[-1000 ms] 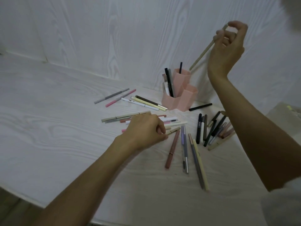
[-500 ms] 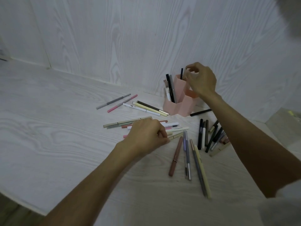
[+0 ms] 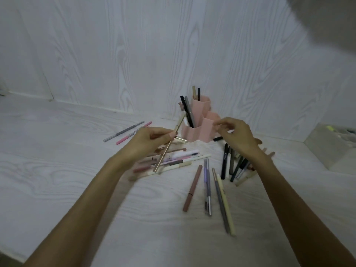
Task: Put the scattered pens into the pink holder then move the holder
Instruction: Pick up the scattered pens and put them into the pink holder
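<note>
White wood-grain desk [image 3: 57,180], pink holder [image 3: 200,130] at its back edge against the wall, a few pens standing in it; scattered pens [image 3: 208,189] lie across the desk middle in front of it. Left hand [image 3: 148,141] lifted over the left pile, fingers pinching a gold pen [image 3: 167,147] held tilted, tip toward the holder. Right hand [image 3: 237,137] raised just right of the holder, fingers loosely curled, apparently empty though blurred.

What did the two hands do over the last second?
The right hand brought a beige pen down into the pink holder, let go, and has drawn back empty. The left hand pinched a gold pen from the pile and lifted it. The holder and the other scattered pens stayed put.
</note>
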Demonstrator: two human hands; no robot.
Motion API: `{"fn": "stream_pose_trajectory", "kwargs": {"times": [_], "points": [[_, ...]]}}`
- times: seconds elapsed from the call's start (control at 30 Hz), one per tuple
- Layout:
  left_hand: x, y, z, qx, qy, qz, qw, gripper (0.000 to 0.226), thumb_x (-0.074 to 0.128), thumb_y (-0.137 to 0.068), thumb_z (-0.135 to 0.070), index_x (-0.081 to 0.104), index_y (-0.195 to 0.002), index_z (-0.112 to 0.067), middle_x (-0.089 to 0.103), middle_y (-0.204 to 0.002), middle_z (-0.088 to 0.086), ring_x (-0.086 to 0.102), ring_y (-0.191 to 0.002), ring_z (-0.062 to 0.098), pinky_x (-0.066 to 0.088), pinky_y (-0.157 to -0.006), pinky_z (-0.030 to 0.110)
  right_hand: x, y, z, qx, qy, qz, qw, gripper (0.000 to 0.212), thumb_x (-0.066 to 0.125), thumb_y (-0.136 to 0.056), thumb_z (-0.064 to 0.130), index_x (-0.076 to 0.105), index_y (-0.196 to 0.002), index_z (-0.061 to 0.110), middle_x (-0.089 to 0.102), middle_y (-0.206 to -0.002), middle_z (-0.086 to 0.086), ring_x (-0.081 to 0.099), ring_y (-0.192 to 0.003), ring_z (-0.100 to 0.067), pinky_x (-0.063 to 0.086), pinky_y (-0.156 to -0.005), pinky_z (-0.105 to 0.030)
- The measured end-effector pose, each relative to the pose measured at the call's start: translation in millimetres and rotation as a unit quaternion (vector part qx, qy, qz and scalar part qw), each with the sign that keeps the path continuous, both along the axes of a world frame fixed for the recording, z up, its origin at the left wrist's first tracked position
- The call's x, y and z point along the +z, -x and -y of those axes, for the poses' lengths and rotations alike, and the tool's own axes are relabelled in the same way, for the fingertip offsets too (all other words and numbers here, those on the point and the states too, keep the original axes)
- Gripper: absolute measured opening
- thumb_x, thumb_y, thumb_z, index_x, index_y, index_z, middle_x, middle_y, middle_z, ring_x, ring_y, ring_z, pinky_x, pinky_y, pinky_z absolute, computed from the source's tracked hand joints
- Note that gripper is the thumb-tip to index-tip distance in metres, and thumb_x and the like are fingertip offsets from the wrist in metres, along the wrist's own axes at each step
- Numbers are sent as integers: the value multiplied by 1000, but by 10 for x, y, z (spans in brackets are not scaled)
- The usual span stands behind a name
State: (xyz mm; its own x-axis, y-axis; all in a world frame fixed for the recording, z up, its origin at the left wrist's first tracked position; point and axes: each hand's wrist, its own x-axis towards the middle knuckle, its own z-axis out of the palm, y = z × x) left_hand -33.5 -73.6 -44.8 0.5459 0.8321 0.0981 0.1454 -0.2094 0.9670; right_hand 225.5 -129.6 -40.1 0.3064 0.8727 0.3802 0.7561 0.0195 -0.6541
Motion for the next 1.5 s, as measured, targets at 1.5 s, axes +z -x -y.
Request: {"fn": "stream_pose_trajectory", "kwargs": {"times": [1.5], "points": [[237, -376, -597, 7, -184, -279, 942, 4, 71, -81, -26, 72, -83, -29, 72, -92, -7, 65, -87, 10, 52, -90, 43, -11, -87, -302, 179, 269, 21, 946, 22, 62, -87, 16, 69, -109, 17, 64, -113, 4, 56, -108, -11, 41, -89, -16]]}}
